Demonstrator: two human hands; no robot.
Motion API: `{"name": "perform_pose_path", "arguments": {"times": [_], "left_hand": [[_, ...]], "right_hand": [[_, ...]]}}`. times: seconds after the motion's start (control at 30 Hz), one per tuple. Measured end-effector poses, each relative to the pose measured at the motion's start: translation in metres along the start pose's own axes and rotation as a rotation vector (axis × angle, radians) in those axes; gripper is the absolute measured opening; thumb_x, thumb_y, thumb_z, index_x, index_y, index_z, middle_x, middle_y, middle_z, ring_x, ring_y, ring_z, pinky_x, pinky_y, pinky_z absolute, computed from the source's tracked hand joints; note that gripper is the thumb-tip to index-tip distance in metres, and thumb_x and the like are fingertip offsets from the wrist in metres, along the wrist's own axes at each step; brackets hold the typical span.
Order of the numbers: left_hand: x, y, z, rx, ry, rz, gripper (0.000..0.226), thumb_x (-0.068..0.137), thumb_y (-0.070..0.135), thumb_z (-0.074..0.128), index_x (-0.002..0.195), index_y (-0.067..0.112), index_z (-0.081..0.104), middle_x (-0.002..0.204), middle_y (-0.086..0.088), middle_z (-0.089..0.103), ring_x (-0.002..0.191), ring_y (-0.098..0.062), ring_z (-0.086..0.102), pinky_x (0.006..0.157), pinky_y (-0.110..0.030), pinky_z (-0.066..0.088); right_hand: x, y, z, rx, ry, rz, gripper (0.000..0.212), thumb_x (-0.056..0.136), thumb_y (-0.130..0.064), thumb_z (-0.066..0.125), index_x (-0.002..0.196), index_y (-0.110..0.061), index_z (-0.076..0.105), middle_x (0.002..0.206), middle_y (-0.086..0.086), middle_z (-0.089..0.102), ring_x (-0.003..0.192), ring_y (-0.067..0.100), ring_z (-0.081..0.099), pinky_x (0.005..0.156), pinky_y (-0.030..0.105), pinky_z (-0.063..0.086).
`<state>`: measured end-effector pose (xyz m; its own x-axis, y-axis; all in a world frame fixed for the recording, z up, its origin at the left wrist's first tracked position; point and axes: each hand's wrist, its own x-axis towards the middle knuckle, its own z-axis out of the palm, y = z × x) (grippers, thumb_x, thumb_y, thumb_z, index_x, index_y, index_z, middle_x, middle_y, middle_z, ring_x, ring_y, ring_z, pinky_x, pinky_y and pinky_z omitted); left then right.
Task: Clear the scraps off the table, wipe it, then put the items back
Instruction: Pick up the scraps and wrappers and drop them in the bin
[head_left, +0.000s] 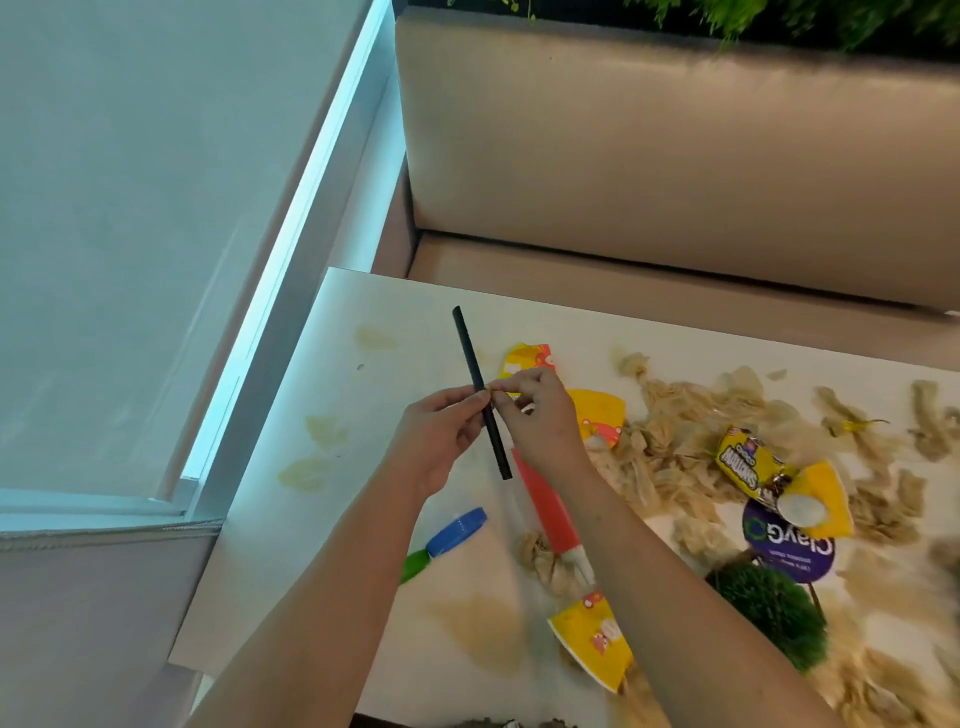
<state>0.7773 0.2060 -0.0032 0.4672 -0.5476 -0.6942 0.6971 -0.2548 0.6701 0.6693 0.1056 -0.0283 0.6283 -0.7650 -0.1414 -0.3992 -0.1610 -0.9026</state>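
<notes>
We pinch one black straw (480, 384) mid-length, left hand (441, 441) and right hand (540, 423) fingertips curled on it, above table (332, 395) at 10 o'clock, one blue cap (457, 531) at 6, four yellow scraps (600, 410) toward 3

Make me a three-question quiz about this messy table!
1. Where on the table is the blue cap?
A. left of the red tube
B. right of it
C. on top of it

2. What colour is the stick?
A. white
B. black
C. pink

3. What holds the stick?
A. the left hand only
B. the right hand only
C. both hands

Answers:
1 A, the cap lies to the tube's left.
2 B, the stick is black all along.
3 C, fingers of both hands pinch its middle.
</notes>
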Motion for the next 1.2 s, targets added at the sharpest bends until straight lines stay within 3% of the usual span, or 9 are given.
{"name": "perform_pose_path", "arguments": {"times": [0.17,0.27,0.4,0.53,0.73,0.9,0.97,1.07,1.2], "left_hand": [[-0.011,-0.012,0.022,-0.062,-0.068,-0.034,0.021,0.091,0.01,0.076,0.112,0.003,0.076,0.096,-0.01,0.072,0.08,-0.014,0.063,0.078,-0.022,0.057],[-0.018,-0.022,0.028,-0.081,-0.099,-0.043,0.029,0.09,0.014,0.078,0.117,0.003,0.075,0.098,-0.009,0.072,0.086,-0.015,0.064,0.087,-0.026,0.057],[-0.03,-0.035,0.029,-0.041,-0.077,-0.051,0.028,0.089,0.015,0.078,0.114,0.003,0.076,0.092,-0.006,0.075,0.08,-0.012,0.067,0.086,-0.025,0.058],[-0.037,-0.047,0.027,0.004,-0.048,-0.058,0.026,0.088,0.015,0.079,0.112,0.005,0.076,0.087,-0.003,0.076,0.078,-0.011,0.067,0.082,-0.024,0.057],[-0.04,-0.059,0.03,0.027,-0.042,-0.064,0.027,0.088,0.016,0.079,0.114,0.006,0.076,0.089,-0.003,0.075,0.079,-0.011,0.064,0.079,-0.022,0.057],[-0.04,-0.065,0.035,0.055,-0.042,-0.058,0.026,0.088,0.017,0.08,0.112,0.007,0.077,0.092,-0.006,0.075,0.079,-0.011,0.064,0.075,-0.02,0.058],[-0.042,-0.066,0.036,0.056,-0.04,-0.065,0.027,0.088,0.017,0.08,0.113,0.007,0.077,0.092,-0.006,0.075,0.079,-0.012,0.064,0.074,-0.02,0.058],[-0.043,-0.068,0.036,0.061,-0.032,-0.073,0.027,0.088,0.017,0.081,0.113,0.007,0.077,0.092,-0.006,0.075,0.08,-0.013,0.063,0.074,-0.021,0.057],[-0.05,-0.072,0.036,0.076,-0.038,-0.077,0.028,0.088,0.016,0.08,0.114,0.006,0.076,0.089,-0.005,0.075,0.077,-0.011,0.064,0.078,-0.023,0.057]], "right_hand": [[0.015,0.025,-0.048,-0.077,0.191,-0.009,0.021,0.096,-0.01,0.061,0.11,-0.022,0.072,0.112,-0.004,0.052,0.091,0.006,0.06,0.08,0.008,0.044],[0.039,0.057,-0.082,-0.334,0.281,0.054,0.036,0.094,-0.002,0.056,0.126,-0.016,0.065,0.123,0.005,0.049,0.113,0.027,0.054,0.099,0.031,0.047],[0.058,0.093,-0.118,-0.803,0.024,0.215,0.061,0.087,-0.002,0.053,0.145,-0.021,0.049,0.146,0.011,0.038,0.127,0.038,0.036,0.1,0.049,0.044],[0.058,0.107,-0.134,-1.062,-0.122,0.185,0.05,0.089,-0.005,0.052,0.137,-0.02,0.052,0.138,0.011,0.041,0.124,0.037,0.04,0.098,0.052,0.042],[0.046,0.117,-0.139,-0.973,-0.091,0.068,0.034,0.087,0.011,0.05,0.116,-0.005,0.06,0.118,0.016,0.049,0.109,0.036,0.052,0.081,0.04,0.047],[0.026,0.087,-0.143,-0.523,0.217,-0.097,0.024,0.083,0.012,0.056,0.1,0.0,0.069,0.103,0.015,0.056,0.09,0.032,0.059,0.077,0.035,0.049],[0.004,0.062,-0.142,-0.377,0.281,-0.144,0.025,0.085,0.009,0.059,0.102,-0.004,0.071,0.103,0.008,0.058,0.089,0.019,0.056,0.08,0.016,0.044],[-0.03,0.049,-0.126,-0.345,0.122,-0.087,0.024,0.09,0.001,0.06,0.105,-0.013,0.072,0.102,-0.001,0.056,0.092,0.011,0.052,0.077,0.003,0.035],[-0.056,0.077,-0.089,-0.583,-0.237,-0.009,0.026,0.095,-0.001,0.055,0.115,-0.012,0.068,0.116,0.006,0.05,0.108,0.026,0.052,0.083,0.031,0.041]]}}
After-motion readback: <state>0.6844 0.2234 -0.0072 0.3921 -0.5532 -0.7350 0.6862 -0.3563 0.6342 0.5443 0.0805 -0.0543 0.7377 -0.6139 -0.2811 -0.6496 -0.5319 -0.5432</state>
